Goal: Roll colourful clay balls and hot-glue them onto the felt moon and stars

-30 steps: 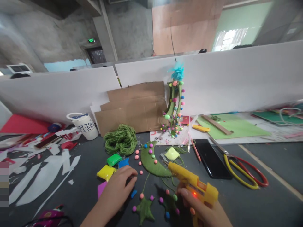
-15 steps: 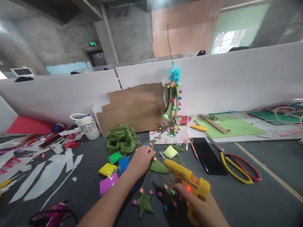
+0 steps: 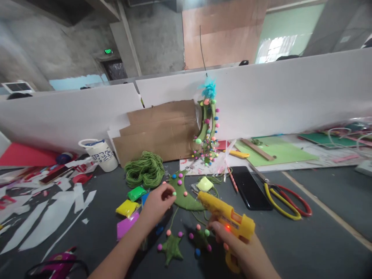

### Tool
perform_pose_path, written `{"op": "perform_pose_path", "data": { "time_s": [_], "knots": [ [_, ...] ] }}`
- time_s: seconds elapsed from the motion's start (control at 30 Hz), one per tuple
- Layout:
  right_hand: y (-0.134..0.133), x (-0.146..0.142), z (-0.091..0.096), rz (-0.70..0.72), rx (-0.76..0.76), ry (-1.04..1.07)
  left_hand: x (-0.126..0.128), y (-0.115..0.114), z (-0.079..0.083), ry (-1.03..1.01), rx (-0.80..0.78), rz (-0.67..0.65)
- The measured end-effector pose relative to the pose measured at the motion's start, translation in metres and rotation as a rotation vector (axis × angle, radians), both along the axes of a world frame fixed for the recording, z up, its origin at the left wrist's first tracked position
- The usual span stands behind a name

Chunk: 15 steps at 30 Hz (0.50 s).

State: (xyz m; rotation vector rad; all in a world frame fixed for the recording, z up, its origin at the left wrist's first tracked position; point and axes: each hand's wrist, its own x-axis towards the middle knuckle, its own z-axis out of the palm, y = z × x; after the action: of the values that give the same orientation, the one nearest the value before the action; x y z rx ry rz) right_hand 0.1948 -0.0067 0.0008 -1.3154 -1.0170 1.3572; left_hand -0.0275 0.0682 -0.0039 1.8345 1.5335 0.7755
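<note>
My left hand (image 3: 159,199) pinches a small light green ball (image 3: 174,193) between thumb and fingertips, just left of a green crescent moon (image 3: 186,199). Pink, purple and blue balls sit on the crescent's upper part. Wrapped in my right hand (image 3: 232,242) is a yellow hot glue gun (image 3: 223,209) with a red light on its side. Its nozzle points left, close to the crescent's right side. Nearer to me lie two green stars with coloured balls, a left star (image 3: 172,248) and a right star (image 3: 200,238), the latter partly shaded.
Green yarn (image 3: 145,169) and bright clay packets (image 3: 128,208) lie left of the crescent. A phone (image 3: 251,188) and scissors (image 3: 283,201) are on the right. A decorated hanging moon (image 3: 205,120) stands behind, beside cardboard (image 3: 157,131). A magenta glue gun (image 3: 59,265) lies front left.
My left hand has moved off the crescent to the left and now shows a light green ball in its fingertips. The glue gun stays near the crescent. The view has shifted slightly.
</note>
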Motion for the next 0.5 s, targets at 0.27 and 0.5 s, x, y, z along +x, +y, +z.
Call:
{"op": "perform_pose_path", "data": {
  "time_s": [0.27, 0.5],
  "knots": [
    [-0.006, -0.006, -0.006, 0.105, 0.031, 0.022, -0.015, -0.064, 0.001, -0.774, -0.537, 0.219],
    [-0.01, -0.009, -0.015, 0.172, 0.041, -0.061, -0.033, -0.068, -0.002, -0.964, -0.607, 0.344]
  ]
}}
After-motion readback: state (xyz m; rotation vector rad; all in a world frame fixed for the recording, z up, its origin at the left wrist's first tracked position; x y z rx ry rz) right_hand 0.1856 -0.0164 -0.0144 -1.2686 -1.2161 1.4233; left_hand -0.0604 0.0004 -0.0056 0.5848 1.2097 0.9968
